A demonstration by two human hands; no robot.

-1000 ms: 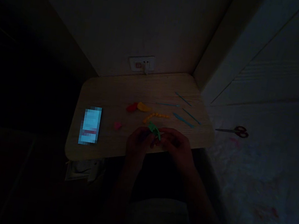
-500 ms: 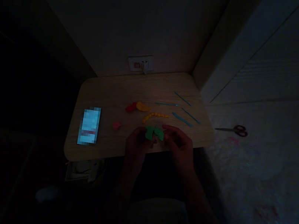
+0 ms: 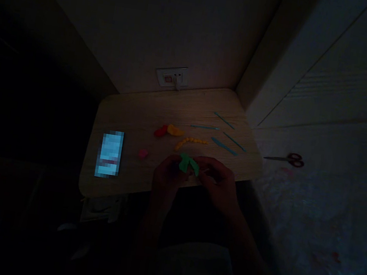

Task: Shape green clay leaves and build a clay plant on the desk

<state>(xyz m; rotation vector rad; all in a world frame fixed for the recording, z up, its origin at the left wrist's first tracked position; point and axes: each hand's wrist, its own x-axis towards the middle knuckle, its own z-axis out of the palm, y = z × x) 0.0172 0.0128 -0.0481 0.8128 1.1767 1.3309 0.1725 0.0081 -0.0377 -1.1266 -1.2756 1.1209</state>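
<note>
Between my two hands is a piece of green modelling clay (image 3: pixel 188 163) with leaf-like flaps, held over the front edge of the small wooden table (image 3: pixel 139 108). My left hand (image 3: pixel 166 174) is closed on its left side. The fingers of my right hand (image 3: pixel 217 175) pinch it from the right. Just beyond lies a beaded strip of yellow clay (image 3: pixel 191 141). Behind that, a red clay lump (image 3: pixel 161 131) touches a yellow-orange clay piece (image 3: pixel 175 131). A small pink clay lump (image 3: pixel 143 153) sits left of my hands. Dim light hides finger detail.
Several thin blue modelling tools (image 3: pixel 224 146) lie at the table's right side. A lit, pixelated phone (image 3: pixel 109 154) is at the left. Scissors (image 3: pixel 293 160) rest on the pale surface right of the table. A wall socket (image 3: pixel 171 78) holds a plug behind it.
My right hand has shifted slightly left, closer to my left hand. The green clay's right flap now hangs narrower and more steeply. The things on the table have stayed put.
</note>
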